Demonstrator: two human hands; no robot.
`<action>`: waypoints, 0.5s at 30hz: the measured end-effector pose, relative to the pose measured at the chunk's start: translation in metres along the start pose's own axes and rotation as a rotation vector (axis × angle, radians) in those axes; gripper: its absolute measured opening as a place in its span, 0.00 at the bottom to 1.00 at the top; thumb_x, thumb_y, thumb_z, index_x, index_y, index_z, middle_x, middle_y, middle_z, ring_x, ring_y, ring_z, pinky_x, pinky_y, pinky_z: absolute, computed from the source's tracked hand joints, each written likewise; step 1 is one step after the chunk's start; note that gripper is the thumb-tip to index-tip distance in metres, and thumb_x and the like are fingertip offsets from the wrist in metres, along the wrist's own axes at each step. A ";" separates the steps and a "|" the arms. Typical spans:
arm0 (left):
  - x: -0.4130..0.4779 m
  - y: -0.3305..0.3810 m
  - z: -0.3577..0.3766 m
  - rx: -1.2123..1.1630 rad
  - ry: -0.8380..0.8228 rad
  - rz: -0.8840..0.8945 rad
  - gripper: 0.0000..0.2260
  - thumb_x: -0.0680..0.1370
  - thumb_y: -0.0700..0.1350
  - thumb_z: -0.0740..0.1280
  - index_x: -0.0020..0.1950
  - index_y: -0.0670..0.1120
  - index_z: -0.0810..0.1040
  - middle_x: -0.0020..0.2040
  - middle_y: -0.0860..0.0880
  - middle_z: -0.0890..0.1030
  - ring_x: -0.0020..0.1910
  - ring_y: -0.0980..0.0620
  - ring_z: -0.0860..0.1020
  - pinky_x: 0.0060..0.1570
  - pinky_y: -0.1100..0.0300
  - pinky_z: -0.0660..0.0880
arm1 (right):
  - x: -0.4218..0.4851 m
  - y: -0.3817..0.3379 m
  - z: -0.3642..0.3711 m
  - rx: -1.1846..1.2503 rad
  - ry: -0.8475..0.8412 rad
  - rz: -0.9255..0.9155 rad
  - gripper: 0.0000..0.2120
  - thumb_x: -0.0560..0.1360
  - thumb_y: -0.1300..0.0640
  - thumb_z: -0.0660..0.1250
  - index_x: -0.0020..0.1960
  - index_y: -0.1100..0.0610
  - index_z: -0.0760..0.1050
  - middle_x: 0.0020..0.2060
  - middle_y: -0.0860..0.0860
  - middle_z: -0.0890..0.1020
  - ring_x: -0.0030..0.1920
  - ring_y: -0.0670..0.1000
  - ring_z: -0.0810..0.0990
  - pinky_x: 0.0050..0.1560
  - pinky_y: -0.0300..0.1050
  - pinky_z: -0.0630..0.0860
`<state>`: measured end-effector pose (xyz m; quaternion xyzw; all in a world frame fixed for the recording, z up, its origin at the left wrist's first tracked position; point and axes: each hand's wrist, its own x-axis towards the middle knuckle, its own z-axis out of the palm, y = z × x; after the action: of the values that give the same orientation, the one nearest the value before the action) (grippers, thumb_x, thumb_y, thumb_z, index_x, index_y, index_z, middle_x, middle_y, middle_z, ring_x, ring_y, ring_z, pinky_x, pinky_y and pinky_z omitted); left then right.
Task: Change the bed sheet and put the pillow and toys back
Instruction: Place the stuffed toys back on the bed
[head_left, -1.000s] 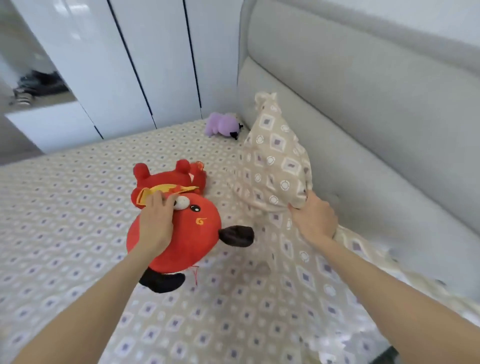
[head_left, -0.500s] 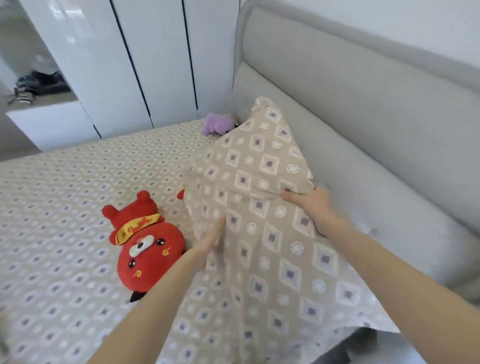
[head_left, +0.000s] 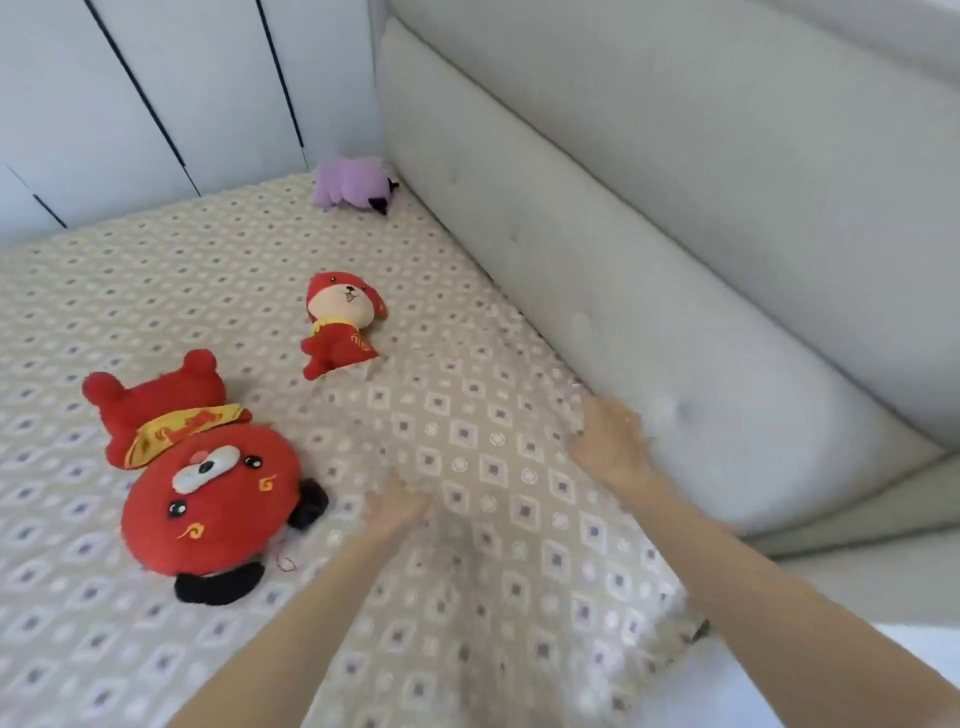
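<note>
A beige pillow (head_left: 498, 467) with a diamond pattern lies flat on the matching bed sheet (head_left: 130, 291), along the headboard. My left hand (head_left: 397, 506) rests on the pillow's left part, and my right hand (head_left: 610, 447) presses its far edge beside the headboard; both look flat, blurred by motion. A big round red plush toy (head_left: 208, 499) lies left of the pillow. A small red dog toy (head_left: 340, 325) lies beyond the pillow, its feet touching the pillow's far corner. A purple plush toy (head_left: 350, 182) sits in the far corner of the bed.
A grey padded headboard (head_left: 675, 249) runs along the right side. White wardrobe doors (head_left: 156, 93) stand behind the bed's far edge. The patterned sheet stretches away to the left.
My left hand let go of the big red toy, which now lies on the sheet. The pillow went from upright against the headboard to flat, uncovering the small red dog toy.
</note>
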<state>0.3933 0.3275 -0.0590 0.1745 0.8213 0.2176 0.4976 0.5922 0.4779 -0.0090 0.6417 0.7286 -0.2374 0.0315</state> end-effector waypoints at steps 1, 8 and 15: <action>0.007 -0.001 0.008 0.002 -0.013 -0.016 0.33 0.80 0.47 0.62 0.79 0.50 0.45 0.78 0.41 0.46 0.77 0.40 0.45 0.73 0.46 0.53 | 0.006 0.009 0.010 -0.025 -0.046 0.000 0.29 0.74 0.53 0.63 0.73 0.48 0.62 0.74 0.56 0.59 0.73 0.58 0.57 0.71 0.63 0.56; 0.051 0.001 0.037 -0.187 -0.035 -0.157 0.33 0.81 0.51 0.61 0.79 0.50 0.44 0.77 0.43 0.54 0.73 0.38 0.59 0.67 0.41 0.63 | 0.044 0.040 0.058 0.022 -0.216 0.015 0.28 0.77 0.49 0.62 0.76 0.51 0.60 0.76 0.54 0.57 0.74 0.58 0.57 0.72 0.57 0.57; 0.124 0.001 0.067 -0.415 -0.008 -0.372 0.35 0.73 0.59 0.69 0.72 0.46 0.58 0.52 0.45 0.74 0.47 0.44 0.72 0.54 0.43 0.71 | 0.115 0.057 0.115 0.131 -0.272 0.105 0.35 0.73 0.41 0.64 0.74 0.56 0.61 0.71 0.56 0.67 0.71 0.59 0.64 0.69 0.57 0.64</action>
<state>0.3985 0.4033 -0.1779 -0.0843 0.7750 0.2853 0.5576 0.5962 0.5432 -0.1687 0.6416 0.6659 -0.3673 0.1002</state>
